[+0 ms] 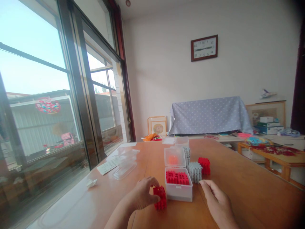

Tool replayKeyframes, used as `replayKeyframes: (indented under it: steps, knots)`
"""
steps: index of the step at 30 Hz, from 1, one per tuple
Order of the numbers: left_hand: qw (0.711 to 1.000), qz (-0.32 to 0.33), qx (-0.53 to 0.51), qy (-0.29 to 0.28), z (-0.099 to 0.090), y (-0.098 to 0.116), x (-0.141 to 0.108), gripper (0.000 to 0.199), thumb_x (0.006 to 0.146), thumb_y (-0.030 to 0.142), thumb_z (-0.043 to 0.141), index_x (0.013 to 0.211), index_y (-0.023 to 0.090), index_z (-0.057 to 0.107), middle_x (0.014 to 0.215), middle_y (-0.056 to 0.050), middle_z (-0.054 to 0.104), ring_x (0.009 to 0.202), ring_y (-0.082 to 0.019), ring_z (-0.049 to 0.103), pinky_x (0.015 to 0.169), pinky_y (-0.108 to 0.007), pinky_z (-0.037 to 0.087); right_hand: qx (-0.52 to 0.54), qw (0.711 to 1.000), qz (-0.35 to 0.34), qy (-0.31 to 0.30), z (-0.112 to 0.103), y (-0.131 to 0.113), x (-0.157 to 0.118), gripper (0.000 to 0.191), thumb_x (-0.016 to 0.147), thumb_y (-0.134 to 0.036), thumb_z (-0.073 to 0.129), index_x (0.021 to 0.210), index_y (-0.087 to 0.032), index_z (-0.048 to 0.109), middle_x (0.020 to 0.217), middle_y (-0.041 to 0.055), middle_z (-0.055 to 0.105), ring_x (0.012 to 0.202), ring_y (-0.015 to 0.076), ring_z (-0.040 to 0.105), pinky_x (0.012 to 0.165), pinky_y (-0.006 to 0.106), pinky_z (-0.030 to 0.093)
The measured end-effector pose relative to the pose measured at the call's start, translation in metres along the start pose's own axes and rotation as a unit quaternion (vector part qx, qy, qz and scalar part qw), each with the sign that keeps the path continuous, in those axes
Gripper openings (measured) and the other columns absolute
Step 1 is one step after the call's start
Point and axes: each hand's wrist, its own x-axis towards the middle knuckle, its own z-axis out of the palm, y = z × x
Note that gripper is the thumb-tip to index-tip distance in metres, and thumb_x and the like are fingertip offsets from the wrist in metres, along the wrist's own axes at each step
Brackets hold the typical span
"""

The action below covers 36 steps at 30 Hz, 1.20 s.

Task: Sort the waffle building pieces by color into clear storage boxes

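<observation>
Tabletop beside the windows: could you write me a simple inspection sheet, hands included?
Surface: brown table, glossy.
Job's things: translucent box, raised lid, red pieces inside; near red block to its left, grey block and far red block to its right.
Clutter: paper sheet, clear plastic, crumpled white scrap.
Hands: left hand grips the near red block; right hand beside the grey block, contact unclear.
Cables: nothing seen on the table.
Surroundings: windows left, wall clock and draped cloth ahead.

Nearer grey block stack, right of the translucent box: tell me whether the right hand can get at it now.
Probably yes: the right hand is close in front of the grey block stack, and no object shows between them.
</observation>
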Motion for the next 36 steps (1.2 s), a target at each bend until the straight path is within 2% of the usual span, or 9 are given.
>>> replayKeyframes:
  steps: [6,10,14,16,19,22,27,32,36]
  knots:
    - [0.999,0.001,-0.049,0.009,0.006,-0.005,0.002,0.035,0.066,0.011,0.067,0.099,0.023,0.063,0.104,-0.002,0.067,0.096,-0.022,0.060,0.083,-0.031,0.048,0.005,1.000,0.013,-0.008,0.000,0.001,0.000,0.045,0.091,-0.064,0.051,0.089,-0.023,0.069,0.079,0.0007,0.072,0.075,0.0199,0.064,0.063,0.021,0.049]
    - [0.996,0.005,-0.082,0.036,-0.001,-0.004,0.004,0.036,0.067,0.010,0.067,0.100,0.022,0.059,0.104,-0.002,0.065,0.097,-0.020,0.058,0.086,-0.030,0.046,0.008,1.000,0.012,-0.010,0.000,0.000,0.000,0.044,0.091,-0.063,0.051,0.087,-0.023,0.069,0.080,0.0010,0.072,0.081,0.0211,0.066,0.065,0.021,0.049]
    - [0.992,0.045,-0.066,0.101,-0.011,0.011,0.017,0.032,0.070,0.012,0.066,0.099,0.022,0.058,0.105,-0.003,0.062,0.099,-0.020,0.056,0.090,-0.033,0.045,0.016,1.000,0.013,-0.013,0.001,-0.002,-0.001,0.044,0.092,-0.062,0.050,0.088,-0.023,0.069,0.085,0.0022,0.073,0.087,0.0221,0.066,0.067,0.021,0.049]
    - [0.989,0.075,-0.049,0.115,-0.013,0.023,0.029,0.032,0.070,0.012,0.066,0.099,0.022,0.058,0.106,-0.003,0.061,0.100,-0.021,0.056,0.091,-0.033,0.045,0.020,1.000,0.014,-0.013,0.001,-0.002,0.000,0.043,0.092,-0.062,0.051,0.088,-0.023,0.069,0.084,0.0022,0.073,0.086,0.0220,0.066,0.067,0.021,0.049]
    - [0.989,0.105,-0.020,0.098,-0.009,0.044,0.051,0.034,0.068,0.011,0.067,0.099,0.021,0.058,0.107,-0.005,0.060,0.100,-0.021,0.056,0.090,-0.033,0.045,0.029,0.999,0.017,-0.010,0.002,0.001,0.001,0.043,0.091,-0.062,0.052,0.086,-0.023,0.069,0.083,0.0019,0.073,0.082,0.0215,0.066,0.065,0.021,0.049]
    - [0.992,0.106,0.019,0.059,0.001,0.062,0.075,0.038,0.066,0.013,0.070,0.101,0.021,0.059,0.110,-0.006,0.060,0.100,-0.023,0.056,0.088,-0.033,0.047,0.039,0.999,0.019,-0.015,0.004,0.004,0.002,0.044,0.090,-0.062,0.052,0.085,-0.022,0.069,0.083,0.0020,0.073,0.082,0.0213,0.066,0.065,0.021,0.049]
    - [0.991,0.101,0.087,0.006,0.021,0.075,0.105,0.039,0.064,0.019,0.075,0.101,0.022,0.061,0.111,-0.006,0.061,0.101,-0.024,0.056,0.086,-0.032,0.047,0.058,0.998,0.015,-0.018,0.006,0.006,0.002,0.044,0.092,-0.061,0.050,0.089,-0.022,0.068,0.082,0.0013,0.070,0.081,0.0200,0.063,0.069,0.021,0.049]
    - [0.991,0.099,0.091,-0.007,0.035,0.075,0.114,0.044,0.061,0.028,0.083,0.100,0.024,0.064,0.111,-0.005,0.062,0.101,-0.025,0.057,0.085,-0.033,0.048,0.076,0.996,0.013,-0.033,0.007,0.007,0.002,0.041,0.094,-0.060,0.049,0.090,-0.023,0.065,0.084,0.0013,0.069,0.086,0.0206,0.062,0.074,0.022,0.048]
    - [0.991,0.103,0.086,-0.001,0.037,0.070,0.106,0.038,0.067,0.026,0.077,0.104,0.025,0.066,0.111,-0.005,0.064,0.102,-0.025,0.057,0.087,-0.034,0.047,0.080,0.996,0.013,-0.037,0.006,0.006,0.002,0.040,0.095,-0.059,0.048,0.090,-0.023,0.064,0.085,0.0017,0.068,0.087,0.0210,0.061,0.075,0.022,0.048]
